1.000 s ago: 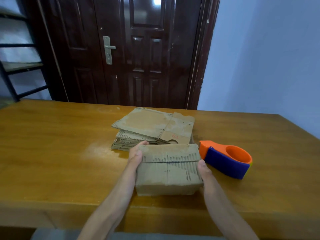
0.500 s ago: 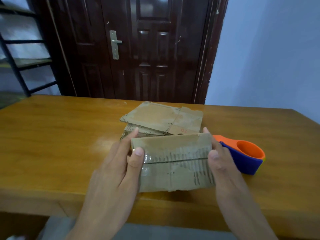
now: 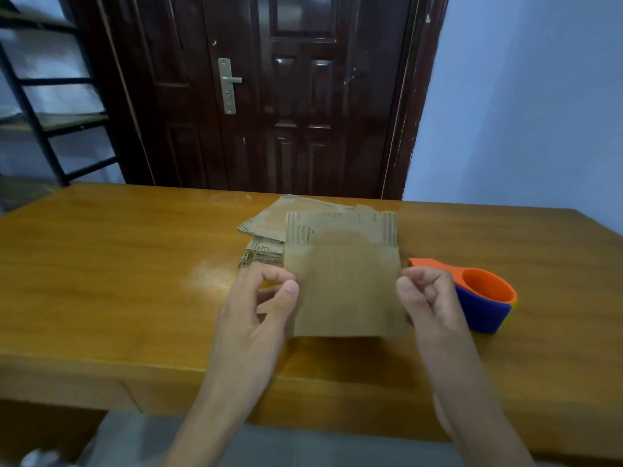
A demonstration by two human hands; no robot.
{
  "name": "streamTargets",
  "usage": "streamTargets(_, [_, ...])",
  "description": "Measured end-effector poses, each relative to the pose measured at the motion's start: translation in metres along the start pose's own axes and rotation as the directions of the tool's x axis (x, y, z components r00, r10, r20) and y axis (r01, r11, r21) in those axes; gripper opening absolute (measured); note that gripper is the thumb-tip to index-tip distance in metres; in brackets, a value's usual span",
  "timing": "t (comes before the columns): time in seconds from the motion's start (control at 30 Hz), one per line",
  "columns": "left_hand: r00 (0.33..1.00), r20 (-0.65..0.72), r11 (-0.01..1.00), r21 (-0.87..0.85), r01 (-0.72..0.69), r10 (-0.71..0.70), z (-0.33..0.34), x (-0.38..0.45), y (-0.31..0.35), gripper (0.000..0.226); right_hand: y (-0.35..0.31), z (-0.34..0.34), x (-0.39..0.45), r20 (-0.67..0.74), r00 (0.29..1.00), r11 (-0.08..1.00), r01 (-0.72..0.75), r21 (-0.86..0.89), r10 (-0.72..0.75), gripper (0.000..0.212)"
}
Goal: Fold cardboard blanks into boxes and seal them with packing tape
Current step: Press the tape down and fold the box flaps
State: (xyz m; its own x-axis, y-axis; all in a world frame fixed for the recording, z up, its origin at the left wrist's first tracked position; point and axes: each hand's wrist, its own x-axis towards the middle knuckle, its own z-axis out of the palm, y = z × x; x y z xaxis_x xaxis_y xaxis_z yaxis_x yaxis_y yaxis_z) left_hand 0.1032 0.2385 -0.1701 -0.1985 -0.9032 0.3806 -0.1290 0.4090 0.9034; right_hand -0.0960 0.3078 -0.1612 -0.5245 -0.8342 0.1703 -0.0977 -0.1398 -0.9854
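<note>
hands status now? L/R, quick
Left hand: pinching the left edge of the cardboard box.
Right hand: fingers curled, grip on the box's right edge.

A cardboard box [image 3: 344, 284] is held above the near middle of the table [image 3: 118, 264], between the left hand [image 3: 259, 308] at its left edge and the right hand [image 3: 428, 298] at its right edge. Behind the box, a stack of cardboard blanks [image 3: 266, 230] lies flat on the table (its near right part is hidden by the box). A tape dispenser [image 3: 485, 298] sits on the table just right of the right hand, and a door [image 3: 286, 96] stands beyond the table's far edge, with a shelf rack [image 3: 43, 123] to its left.
</note>
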Motion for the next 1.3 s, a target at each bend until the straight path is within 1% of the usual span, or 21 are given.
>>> streamTargets(0.1, [1.0, -0.016, 1.0, 0.031, -0.001, 0.001, 0.004, 0.002, -0.009, 0.021, 0.009, 0.001, -0.003, -0.011, 0.999, 0.999, 0.037, -0.019, -0.037, 0.047])
streamTargets(0.17, [0.999, -0.029, 0.999, 0.038, -0.012, 0.013, 0.006, 0.002, -0.014, 0.017, 0.014, 0.0, 0.0, -0.015, 0.998, 0.998, 0.057, -0.019, -0.057, 0.049])
streamTargets(0.23, [0.999, -0.037, 0.999, 0.042, -0.019, 0.02, 0.007, 0.003, -0.018, 0.024, 0.016, 0.0, 0.002, -0.014, 0.997, 0.997, 0.072, -0.033, -0.072, 0.051])
streamTargets(0.37, [0.996, -0.03, 0.992, -0.098, 0.083, -0.086, 0.008, 0.008, -0.021, 0.043, 0.023, -0.002, 0.006, 0.006, 0.994, 0.989, 0.107, -0.105, -0.107, 0.051])
streamTargets(0.43, [0.997, -0.007, 0.996, -0.037, 0.076, -0.076, 0.008, 0.012, -0.024, 0.059, 0.03, -0.005, 0.007, 0.014, 0.991, 0.981, 0.132, -0.144, -0.131, 0.056])
streamTargets(0.5, [0.996, 0.049, 0.997, 0.015, 0.076, -0.077, 0.006, 0.015, -0.026, 0.067, 0.034, -0.008, 0.008, 0.02, 0.99, 0.977, 0.139, -0.161, -0.137, 0.062])
streamTargets(0.57, [0.989, 0.119, 0.996, 0.006, 0.088, -0.088, 0.006, 0.017, -0.026, 0.065, 0.035, -0.013, 0.008, 0.035, 0.989, 0.977, 0.145, -0.157, -0.142, 0.064])
streamTargets(0.67, [0.974, 0.21, 0.995, -0.046, 0.094, -0.082, 0.012, 0.015, -0.024, 0.06, 0.036, -0.023, 0.007, 0.062, 0.988, 0.983, 0.147, -0.114, -0.14, 0.061])
streamTargets(0.73, [0.966, 0.238, 0.986, -0.098, 0.133, -0.106, 0.021, 0.014, -0.022, 0.059, 0.038, -0.034, 0.006, 0.063, 0.989, 0.987, 0.138, -0.089, -0.132, 0.059])
streamTargets(0.8, [0.959, 0.253, 0.984, -0.09, 0.151, -0.124, 0.035, 0.014, -0.02, 0.054, 0.041, -0.047, 0.005, 0.056, 0.992, 0.99, 0.115, -0.084, -0.111, 0.059])
streamTargets(0.9, [0.967, 0.243, 0.996, -0.016, 0.085, -0.079, 0.063, 0.013, -0.019, 0.059, 0.047, -0.066, 0.005, 0.067, 0.995, 0.987, 0.081, -0.136, -0.072, 0.059])
streamTargets(0.97, [0.972, 0.229, 0.999, 0.007, 0.041, -0.042, 0.083, 0.011, -0.019, 0.065, 0.049, -0.078, 0.004, 0.061, 0.997, 0.982, 0.06, -0.181, -0.05, 0.07])
streamTargets(1.0, [0.971, 0.238, 1.0, 0.022, 0.023, -0.027, 0.091, 0.011, -0.02, 0.071, 0.05, -0.085, 0.005, 0.04, 0.998, 0.982, 0.055, -0.182, -0.049, 0.071])
streamTargets(1.1, [0.952, 0.306, 0.998, 0.06, -0.023, 0.003, 0.11, 0.016, -0.017, 0.091, 0.05, -0.107, 0.009, -0.005, 0.998, 0.983, 0.06, -0.172, -0.062, 0.057])
streamTargets(1.23, [0.934, 0.355, 0.98, 0.174, -0.096, 0.029, 0.132, 0.036, -0.009, 0.09, 0.05, -0.128, 0.023, -0.007, 0.997, 0.979, 0.068, -0.195, -0.07, 0.062])
streamTargets(1.3, [0.934, 0.357, 0.972, 0.217, -0.092, 0.009, 0.143, 0.046, -0.004, 0.088, 0.052, -0.137, 0.034, -0.024, 0.997, 0.977, 0.064, -0.202, -0.071, 0.064])
